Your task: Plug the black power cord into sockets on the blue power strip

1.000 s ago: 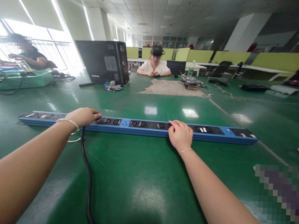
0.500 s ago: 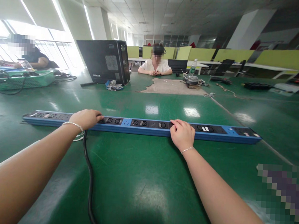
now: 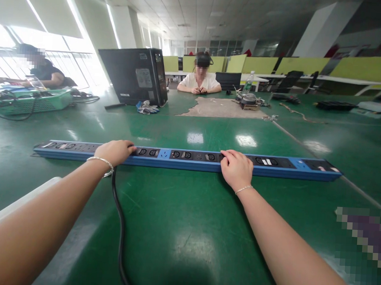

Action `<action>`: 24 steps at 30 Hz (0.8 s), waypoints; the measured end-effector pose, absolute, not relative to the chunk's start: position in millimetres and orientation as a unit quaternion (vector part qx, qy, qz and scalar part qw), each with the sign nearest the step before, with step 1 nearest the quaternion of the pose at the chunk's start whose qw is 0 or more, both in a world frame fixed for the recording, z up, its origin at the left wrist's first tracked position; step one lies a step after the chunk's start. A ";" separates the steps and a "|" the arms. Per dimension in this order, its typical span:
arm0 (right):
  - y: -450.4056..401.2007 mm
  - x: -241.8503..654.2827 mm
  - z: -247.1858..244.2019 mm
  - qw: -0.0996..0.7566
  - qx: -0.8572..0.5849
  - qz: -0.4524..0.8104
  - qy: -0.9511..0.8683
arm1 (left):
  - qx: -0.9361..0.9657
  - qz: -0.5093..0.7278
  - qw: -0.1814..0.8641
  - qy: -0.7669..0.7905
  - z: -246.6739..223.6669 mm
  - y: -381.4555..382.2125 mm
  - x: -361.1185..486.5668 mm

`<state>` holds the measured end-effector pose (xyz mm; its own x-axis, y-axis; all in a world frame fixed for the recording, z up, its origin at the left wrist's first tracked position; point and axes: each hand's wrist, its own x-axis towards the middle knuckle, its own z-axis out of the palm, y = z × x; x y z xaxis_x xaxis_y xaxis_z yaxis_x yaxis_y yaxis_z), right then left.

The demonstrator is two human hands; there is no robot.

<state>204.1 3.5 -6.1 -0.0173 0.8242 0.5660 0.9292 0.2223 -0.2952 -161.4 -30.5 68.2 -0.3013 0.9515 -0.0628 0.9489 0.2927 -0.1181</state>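
Observation:
A long blue power strip (image 3: 189,166) with a black socket face lies across the green table (image 3: 187,210). Fingers of my left hand (image 3: 115,152) are wrapped over it left of its middle. Right of the middle, my right hand (image 3: 237,167) grips the same strip, its fingertips on the far edge. A black cable (image 3: 120,215) runs from beneath my left hand toward the near edge of the view. The palm sides of both hands are hidden.
Behind the strip stand a black computer case (image 3: 133,78) and a glove (image 3: 146,108). A green basket (image 3: 33,102) holds cables at the left. One person (image 3: 200,81) sits opposite, another (image 3: 47,73) at far left. A bottle (image 3: 248,82) stands near a metal device (image 3: 246,99).
The strip, both hands and the cable appear slightly farther right in the view, and the background has shifted a little too. Both hands keep their hold on the strip.

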 end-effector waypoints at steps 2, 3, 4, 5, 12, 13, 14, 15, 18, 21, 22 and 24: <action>3.3 203.8 -5.6 0.330 -0.619 -0.079 -0.708 | -0.583 0.051 0.019 -0.810 65.8 -34.8 -159.7; 3.2 203.7 -5.6 0.330 -0.619 -0.079 -0.708 | -0.582 0.049 0.020 -0.812 65.0 -35.8 -159.5; 3.2 203.7 -5.5 0.330 -0.619 -0.079 -0.708 | -0.583 0.048 0.020 -0.811 64.6 -35.6 -160.0; 3.3 203.8 -5.6 0.331 -0.618 -0.080 -0.709 | -0.585 0.049 0.016 -0.809 64.7 -34.1 -161.0; 4.4 204.8 -6.4 0.328 -0.618 -0.082 -0.710 | -0.610 0.074 -0.027 -0.788 67.7 -19.5 -170.6; 4.3 204.7 -6.4 0.328 -0.618 -0.082 -0.710 | -0.608 0.068 -0.023 -0.791 66.7 -21.3 -169.8; 4.2 204.5 -6.4 0.328 -0.618 -0.081 -0.710 | -0.604 0.059 -0.016 -0.795 65.3 -24.0 -168.5; 4.1 204.4 -6.3 0.328 -0.618 -0.081 -0.710 | -0.598 0.051 -0.007 -0.800 63.7 -27.3 -166.6; 3.8 204.2 -6.4 0.326 -0.620 -0.079 -0.709 | -0.585 0.029 0.021 -0.810 59.1 -36.9 -160.1; 3.9 204.3 -6.7 0.328 -0.619 -0.078 -0.709 | -0.584 0.014 0.033 -0.811 55.8 -42.6 -155.1; 4.0 204.4 -6.7 0.330 -0.619 -0.078 -0.709 | -0.582 0.010 0.035 -0.812 55.1 -43.8 -154.0; 4.1 204.4 -6.6 0.331 -0.617 -0.079 -0.710 | -0.575 0.003 0.040 -0.817 53.8 -45.5 -152.5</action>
